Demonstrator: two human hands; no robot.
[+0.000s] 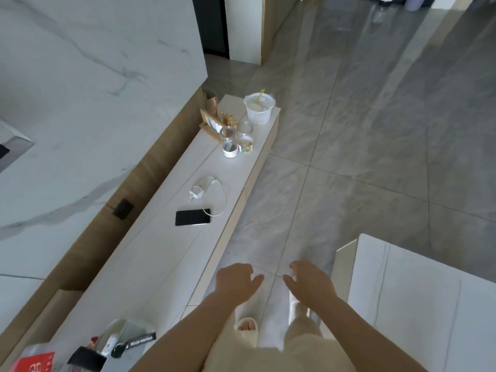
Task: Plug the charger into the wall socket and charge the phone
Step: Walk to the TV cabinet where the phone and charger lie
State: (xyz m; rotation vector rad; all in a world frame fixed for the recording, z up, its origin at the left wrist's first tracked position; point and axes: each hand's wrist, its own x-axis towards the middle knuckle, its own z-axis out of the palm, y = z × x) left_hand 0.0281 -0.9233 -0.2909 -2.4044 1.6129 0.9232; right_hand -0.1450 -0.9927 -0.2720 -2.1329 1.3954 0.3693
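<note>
A black phone lies flat on the long white low cabinet. Just beyond it sits a white charger with its white cable looped loosely on the cabinet top, one end reaching the phone's right edge. A dark wall socket is set in the wooden strip behind the cabinet, left of the phone. My left hand and my right hand hover over the floor in front of the cabinet, well short of the phone, fingers apart and holding nothing.
Two glass jars, a wooden stand and a white plastic basket stand at the cabinet's far end. Assorted items with a red packet lie at its near end. A white table is at right. Grey tiled floor lies between.
</note>
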